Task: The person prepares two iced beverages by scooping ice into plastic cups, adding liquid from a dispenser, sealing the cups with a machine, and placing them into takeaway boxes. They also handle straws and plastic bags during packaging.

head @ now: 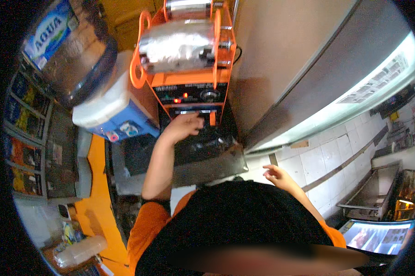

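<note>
My left hand (186, 127) is at the front of an orange sealing machine (190, 77), just below its black control panel (188, 93). The fingers are bent and blurred; whether they touch the machine I cannot tell. Red lights glow on the panel beside a round knob (210, 95). A roll of shiny clear film (178, 48) sits between the machine's orange side plates. My right hand (275, 176) hangs in the air to the right of the dark counter (200, 148), fingers partly spread and holding nothing.
A water dispenser (117, 117) with a large water bottle (79, 51) stands left of the machine. A tall cabinet (280, 62) with a lit edge rises on the right. A screen (378, 236) and a metal basin (371, 189) lie farther right. Plastic cups (79, 252) lie at lower left.
</note>
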`<act>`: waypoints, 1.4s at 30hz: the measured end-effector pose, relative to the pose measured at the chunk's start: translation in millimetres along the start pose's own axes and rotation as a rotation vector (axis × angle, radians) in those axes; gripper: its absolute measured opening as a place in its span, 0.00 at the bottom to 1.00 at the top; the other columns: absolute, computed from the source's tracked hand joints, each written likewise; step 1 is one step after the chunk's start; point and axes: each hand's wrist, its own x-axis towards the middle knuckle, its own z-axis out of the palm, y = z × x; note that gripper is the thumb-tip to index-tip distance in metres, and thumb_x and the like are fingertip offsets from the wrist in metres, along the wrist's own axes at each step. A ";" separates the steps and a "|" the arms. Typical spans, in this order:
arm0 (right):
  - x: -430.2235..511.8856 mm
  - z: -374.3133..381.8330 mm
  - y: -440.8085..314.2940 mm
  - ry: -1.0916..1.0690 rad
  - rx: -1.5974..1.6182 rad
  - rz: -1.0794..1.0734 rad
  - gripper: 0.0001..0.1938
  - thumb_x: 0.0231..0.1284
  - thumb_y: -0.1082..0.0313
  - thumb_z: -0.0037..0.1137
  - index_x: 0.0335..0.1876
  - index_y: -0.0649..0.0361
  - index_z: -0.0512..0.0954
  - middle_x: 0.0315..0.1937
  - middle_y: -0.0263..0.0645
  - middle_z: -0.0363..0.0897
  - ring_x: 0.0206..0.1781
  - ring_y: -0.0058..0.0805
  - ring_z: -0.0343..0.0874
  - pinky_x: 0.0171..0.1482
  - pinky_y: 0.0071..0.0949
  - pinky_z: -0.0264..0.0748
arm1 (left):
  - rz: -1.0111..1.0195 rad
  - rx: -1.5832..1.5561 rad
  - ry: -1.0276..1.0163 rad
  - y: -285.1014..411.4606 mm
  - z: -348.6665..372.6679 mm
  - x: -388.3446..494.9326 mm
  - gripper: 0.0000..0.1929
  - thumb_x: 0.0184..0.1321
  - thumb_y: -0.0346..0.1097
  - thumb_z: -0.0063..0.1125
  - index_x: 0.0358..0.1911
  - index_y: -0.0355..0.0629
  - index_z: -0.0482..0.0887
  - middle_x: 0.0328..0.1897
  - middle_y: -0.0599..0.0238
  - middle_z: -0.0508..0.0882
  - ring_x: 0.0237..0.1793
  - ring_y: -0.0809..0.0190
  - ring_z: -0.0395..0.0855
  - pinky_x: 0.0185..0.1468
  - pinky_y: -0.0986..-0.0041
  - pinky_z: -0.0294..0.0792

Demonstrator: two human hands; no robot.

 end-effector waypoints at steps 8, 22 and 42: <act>4.0 -6.7 -18.4 0.018 -0.169 0.006 0.16 0.61 0.67 0.60 0.55 0.57 0.77 0.36 0.34 0.82 0.38 0.20 0.79 0.42 0.23 0.76 | 0.847 1.442 0.127 291.9 -53.0 -43.9 0.45 0.36 0.34 0.76 0.64 0.43 0.67 0.56 0.49 0.79 0.54 0.50 0.79 0.59 0.60 0.70; 60.1 32.2 -170.0 0.236 -0.356 -0.705 0.16 0.54 0.63 0.65 0.47 0.60 0.80 0.41 0.46 0.82 0.44 0.42 0.81 0.47 0.36 0.77 | 0.925 1.617 1.021 176.2 4.6 -56.3 0.45 0.36 0.33 0.72 0.65 0.54 0.65 0.60 0.53 0.72 0.63 0.44 0.68 0.66 0.54 0.60; 181.0 -47.1 -455.2 0.306 0.549 -0.987 0.18 0.74 0.53 0.39 0.31 0.56 0.73 0.19 0.32 0.72 0.21 0.23 0.70 0.25 0.24 0.69 | 1.157 1.525 1.142 167.3 -24.6 -22.9 0.24 0.55 0.30 0.49 0.59 0.52 0.73 0.58 0.57 0.75 0.60 0.50 0.71 0.65 0.53 0.58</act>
